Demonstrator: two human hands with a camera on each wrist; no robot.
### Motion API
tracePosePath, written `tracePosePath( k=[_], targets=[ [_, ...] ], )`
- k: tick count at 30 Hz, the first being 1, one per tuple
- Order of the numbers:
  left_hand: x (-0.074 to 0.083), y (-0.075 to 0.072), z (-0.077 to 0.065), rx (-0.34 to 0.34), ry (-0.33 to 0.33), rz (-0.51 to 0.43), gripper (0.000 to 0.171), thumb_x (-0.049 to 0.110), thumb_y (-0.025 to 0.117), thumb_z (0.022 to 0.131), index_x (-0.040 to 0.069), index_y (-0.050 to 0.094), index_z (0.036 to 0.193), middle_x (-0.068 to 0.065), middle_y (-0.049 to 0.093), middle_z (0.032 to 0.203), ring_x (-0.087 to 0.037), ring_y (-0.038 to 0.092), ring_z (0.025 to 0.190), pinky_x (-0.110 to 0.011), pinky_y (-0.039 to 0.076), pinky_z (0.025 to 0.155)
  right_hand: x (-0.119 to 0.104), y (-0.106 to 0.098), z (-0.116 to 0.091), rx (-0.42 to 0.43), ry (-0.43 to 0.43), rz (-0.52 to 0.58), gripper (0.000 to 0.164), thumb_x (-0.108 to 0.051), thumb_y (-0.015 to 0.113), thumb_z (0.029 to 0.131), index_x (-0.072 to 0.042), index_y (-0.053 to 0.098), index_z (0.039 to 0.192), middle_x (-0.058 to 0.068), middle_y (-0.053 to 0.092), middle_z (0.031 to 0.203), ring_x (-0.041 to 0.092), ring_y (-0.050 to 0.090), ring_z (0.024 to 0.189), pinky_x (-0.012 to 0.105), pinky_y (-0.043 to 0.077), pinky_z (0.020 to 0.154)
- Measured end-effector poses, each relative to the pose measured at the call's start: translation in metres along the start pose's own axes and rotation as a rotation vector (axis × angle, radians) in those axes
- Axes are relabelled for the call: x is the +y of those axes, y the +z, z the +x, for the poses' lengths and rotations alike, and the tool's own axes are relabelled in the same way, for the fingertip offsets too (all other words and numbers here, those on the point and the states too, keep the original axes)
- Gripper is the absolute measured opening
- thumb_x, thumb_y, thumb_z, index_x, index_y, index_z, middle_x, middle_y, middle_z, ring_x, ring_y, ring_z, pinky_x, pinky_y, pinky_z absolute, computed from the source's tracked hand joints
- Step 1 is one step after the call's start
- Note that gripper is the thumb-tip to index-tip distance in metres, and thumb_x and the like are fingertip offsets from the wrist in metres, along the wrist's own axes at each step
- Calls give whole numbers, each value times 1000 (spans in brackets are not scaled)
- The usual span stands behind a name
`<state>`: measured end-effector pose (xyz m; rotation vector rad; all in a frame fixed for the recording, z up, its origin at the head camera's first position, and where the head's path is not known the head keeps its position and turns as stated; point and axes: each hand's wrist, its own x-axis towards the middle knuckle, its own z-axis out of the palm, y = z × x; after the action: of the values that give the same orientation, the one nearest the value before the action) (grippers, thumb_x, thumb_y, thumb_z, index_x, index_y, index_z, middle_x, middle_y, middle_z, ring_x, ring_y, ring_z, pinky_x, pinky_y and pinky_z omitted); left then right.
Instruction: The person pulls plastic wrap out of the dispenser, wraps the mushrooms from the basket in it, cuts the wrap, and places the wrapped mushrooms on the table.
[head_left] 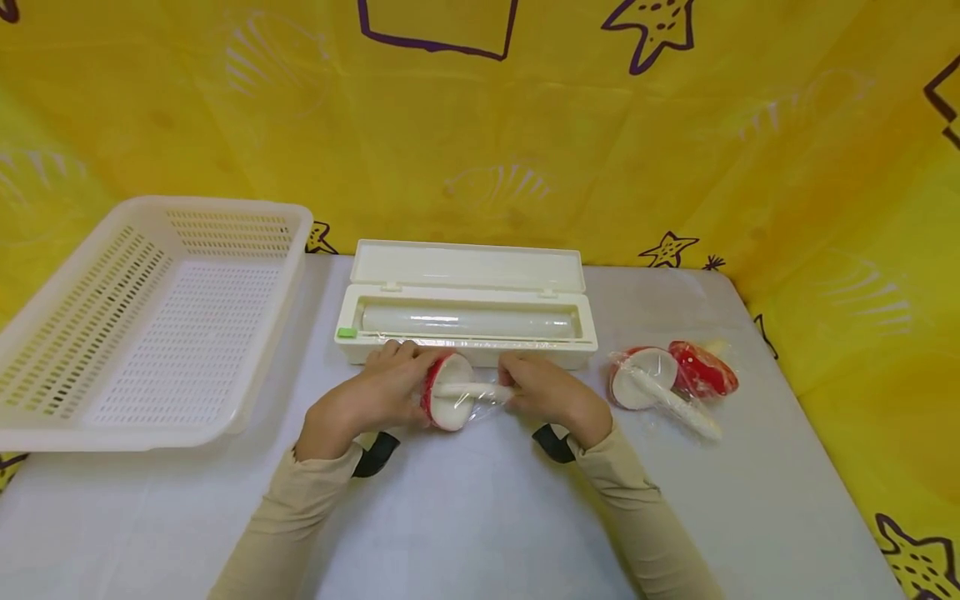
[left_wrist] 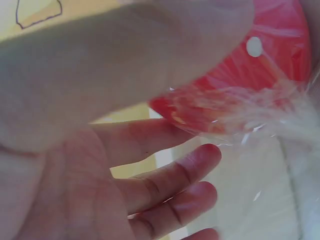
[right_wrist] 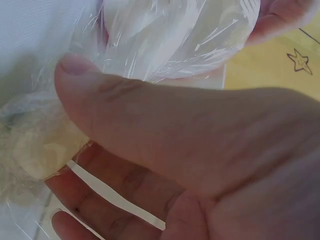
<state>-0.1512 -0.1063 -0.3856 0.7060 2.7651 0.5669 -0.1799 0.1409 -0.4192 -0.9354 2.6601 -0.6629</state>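
Observation:
A toy mushroom (head_left: pixel 453 406) with a red, white-spotted cap and a white stem lies sideways between the hands, wrapped in clear plastic film. My left hand (head_left: pixel 384 387) grips the cap; in the left wrist view the thumb lies over the red cap (left_wrist: pixel 280 60) and the index finger under it, the other fingers apart from it. My right hand (head_left: pixel 551 392) pinches the film-covered end of the stem (right_wrist: pixel 42 150) between thumb and fingers. Just behind both hands stands a white film dispenser (head_left: pixel 468 354), lid up, with a roll of cling film (head_left: pixel 467 321) inside.
To the right lie a second film-wrapped mushroom (head_left: pixel 643 377) and a red wrapped item (head_left: pixel 703 369) whose kind I cannot tell. A white perforated basket (head_left: pixel 258 350) stands on the left. Yellow patterned cloth (head_left: pixel 480 125) rises behind the table (head_left: pixel 480 517).

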Motion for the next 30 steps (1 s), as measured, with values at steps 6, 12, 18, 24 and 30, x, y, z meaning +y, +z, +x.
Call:
tracePosePath(
  k=[6, 12, 18, 24, 30],
  targets=[
    [0, -10, -9, 5, -4, -25, 77, 11, 87, 73, 17, 51, 141, -16, 59, 121, -35, 52, 111, -49, 46, 97, -5, -5, -3, -24, 49, -27, 27, 0, 76, 74, -7, 55, 88, 2, 55, 78, 16, 49, 75, 27, 43, 71],
    [-13, -27, -18, -29, -96, -113, 55, 13, 80, 82, 2, 54, 129, -17, 64, 113, -29, 60, 100, -43, 51, 88, -12, -11, -8, -38, 76, -35, 27, -4, 78, 78, -6, 56, 93, 3, 59, 82, 18, 52, 77, 29, 45, 74],
    [-35, -42, -31, 131, -189, -139, 53, 19, 73, 89, -2, 48, 131, -25, 58, 113, -37, 53, 104, -51, 47, 89, -16, -19, -16, -36, 110, -14, 27, -10, 78, 82, -5, 58, 99, 5, 62, 90, 19, 54, 82, 32, 47, 79],
    [-56, -43, -30, 247, -311, -169, 87, 31, 73, 89, -7, 23, 149, -36, 40, 136, -49, 37, 120, -63, 35, 103, -20, -25, -19, 7, 28, 13, 26, -10, 74, 87, -1, 60, 107, 11, 67, 103, 26, 62, 97, 41, 51, 91],
    [-67, -29, -14, 183, -397, -341, 123, 47, 75, 84, -1, -14, 154, -38, 16, 155, -54, 28, 138, -65, 26, 113, -23, -25, -15, 13, -22, 46, 26, -13, 72, 90, 0, 61, 110, 12, 68, 107, 28, 63, 101, 43, 52, 94]
  ],
)
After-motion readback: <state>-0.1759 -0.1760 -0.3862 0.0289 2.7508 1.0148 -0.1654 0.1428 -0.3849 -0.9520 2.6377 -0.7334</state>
